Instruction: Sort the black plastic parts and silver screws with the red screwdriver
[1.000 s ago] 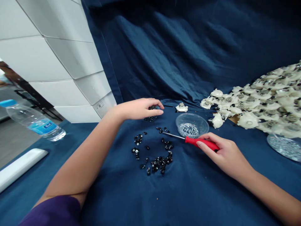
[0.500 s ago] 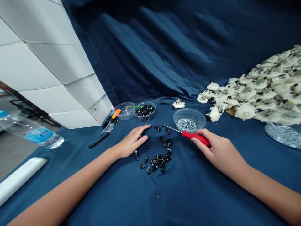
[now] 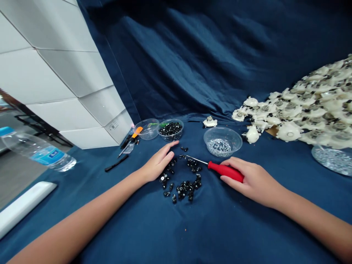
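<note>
My right hand is wrapped round the red handle of a screwdriver. The shaft points left, and its tip lies among small black parts near the top of a loose ring. More of these black parts are heaped at the ring's near side, some with shiny metal bits. At the ring's left edge my left hand rests on the cloth, fingers stretched forward, with black parts against its palm side. Beyond the screwdriver stands a clear bowl of silver screws.
A tub of black parts stands at the back beside an empty-looking lid. An orange-handled tool lies left of it. White plastic housings pile up at right. White boxes and a water bottle are at left.
The screwdriver has swung toward me and left, drawing the upper black parts nearer to the rest. My left hand has shifted slightly, and black parts at its side are now more bunched.
</note>
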### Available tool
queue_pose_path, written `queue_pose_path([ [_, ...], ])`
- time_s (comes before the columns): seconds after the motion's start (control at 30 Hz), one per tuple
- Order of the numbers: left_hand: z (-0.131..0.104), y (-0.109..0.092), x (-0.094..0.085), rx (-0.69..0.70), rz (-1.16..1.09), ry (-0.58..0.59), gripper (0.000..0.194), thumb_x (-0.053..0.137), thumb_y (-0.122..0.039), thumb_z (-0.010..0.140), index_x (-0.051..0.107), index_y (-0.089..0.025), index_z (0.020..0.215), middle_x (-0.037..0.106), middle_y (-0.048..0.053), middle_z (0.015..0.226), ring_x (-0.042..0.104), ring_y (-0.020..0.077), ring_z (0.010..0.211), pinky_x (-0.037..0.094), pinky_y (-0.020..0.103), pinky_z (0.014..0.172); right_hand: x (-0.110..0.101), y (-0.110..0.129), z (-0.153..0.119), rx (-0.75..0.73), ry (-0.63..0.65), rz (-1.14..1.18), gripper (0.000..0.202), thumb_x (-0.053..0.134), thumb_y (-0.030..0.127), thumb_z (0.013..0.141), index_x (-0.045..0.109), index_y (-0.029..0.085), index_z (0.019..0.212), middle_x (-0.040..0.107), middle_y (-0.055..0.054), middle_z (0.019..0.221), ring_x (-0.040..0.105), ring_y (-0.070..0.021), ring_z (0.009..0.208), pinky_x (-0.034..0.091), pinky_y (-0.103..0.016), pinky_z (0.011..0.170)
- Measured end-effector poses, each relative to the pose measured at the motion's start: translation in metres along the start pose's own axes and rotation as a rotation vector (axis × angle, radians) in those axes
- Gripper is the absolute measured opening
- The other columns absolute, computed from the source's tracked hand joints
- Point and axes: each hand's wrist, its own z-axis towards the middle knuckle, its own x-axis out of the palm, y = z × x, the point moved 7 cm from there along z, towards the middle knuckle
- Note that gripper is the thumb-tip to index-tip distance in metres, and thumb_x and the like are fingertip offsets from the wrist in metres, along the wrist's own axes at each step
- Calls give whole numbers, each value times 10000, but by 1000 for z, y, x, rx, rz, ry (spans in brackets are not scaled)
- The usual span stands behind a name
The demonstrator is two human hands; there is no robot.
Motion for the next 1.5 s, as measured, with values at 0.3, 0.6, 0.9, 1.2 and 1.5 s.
queue_pose_path([
  [0.3,-8,-20,16,218,-168,135,667,447,-674,1083,473,-259,1605,597,131,1580,531,336,1493,375,519,1283,1,4,1,-39,-55,-60,320,605,492,1049,661,317,1310,759,-34,1228,757,-265,980,573,-414,830],
  [0.6,-9,-8,21,4,-251,88,702,346,-665,1113,332,-271,1695,350,99,1771,308,289,1645,191,513,1377,-2,4,0,-1,-39,7,271,609,459,1051,659,319,1278,751,-22,1213,736,-249,984,559,-416,838],
  [0.9,-12,-19,10,77,-327,65,755,220,-707,1106,257,-275,1724,332,111,1777,282,312,1656,187,559,1374,-4,7,-2,-19,-28,26,242,632,424,1023,664,312,1236,760,-27,1139,725,-244,914,546,-390,796],
  [1.2,-33,-35,45,-19,142,113,984,548,-651,1048,0,-254,1763,38,135,1837,21,392,1697,147,651,1367,-2,10,-2,8,17,32,199,623,400,1022,644,318,1202,761,12,1042,712,-219,844,513,-365,753],
  [1.5,-33,-65,55,234,124,228,773,761,-638,928,518,-344,1600,550,127,1625,498,390,1511,317,639,1295,-4,0,3,37,-16,-27,194,607,427,1027,649,313,1179,781,-15,1040,737,-249,856,523,-375,744],
])
